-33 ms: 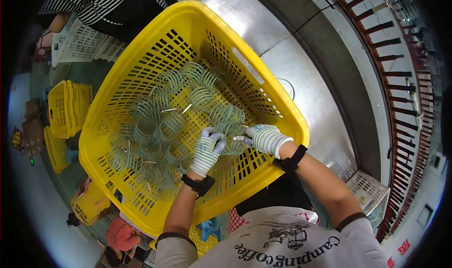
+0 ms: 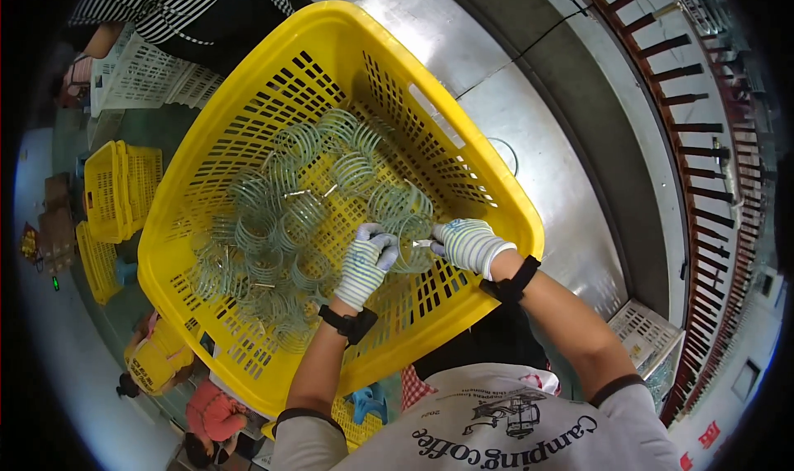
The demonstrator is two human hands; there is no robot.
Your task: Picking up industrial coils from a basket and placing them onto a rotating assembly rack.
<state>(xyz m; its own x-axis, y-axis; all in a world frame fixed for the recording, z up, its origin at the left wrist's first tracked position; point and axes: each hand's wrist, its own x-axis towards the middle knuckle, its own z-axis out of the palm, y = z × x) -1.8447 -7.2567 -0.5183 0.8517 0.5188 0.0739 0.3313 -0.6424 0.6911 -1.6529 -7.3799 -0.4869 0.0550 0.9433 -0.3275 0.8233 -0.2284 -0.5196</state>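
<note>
Working at a green wire coil (image 2: 405, 227) toward the lower right corner of a yellow basket (image 2: 327, 18), with both hands in striped gloves. Pinching a small silvery tab (image 2: 423, 243) at the coil's right side between the fingertips of the right hand (image 2: 473, 246). Curling the fingers of the left hand (image 2: 367, 260) narrowly at the coil's left side, seemingly in contact; hard to tell from above whether around any wire.

Showing only a slight shift from an instant ago: nudging coil and tab a touch to the right, with next to no movement at either wrist. Pointing, by so small a change, to fine fingertip handling of a single coil, apparently unfinished, rather than to any lifting or letting go.

Keeping the coil just beside a loose heap (image 2: 285, 215) of similar coils, spread over the basket's floor, with more bright tabs among the wires. Wearing black bands (image 2: 351, 326) on both wrists. Working close by a steel table (image 2: 554, 181), with a loose ring (image 2: 517, 160) just outside the basket's right rim and a long rack (image 2: 703, 130) of dark pegs farther right. Sharing the room with people in a yellow top (image 2: 157, 359) and a red top (image 2: 217, 413) at lower left, and in stripes (image 2: 178, 8) at upper left, near white crates (image 2: 145, 70).
</note>
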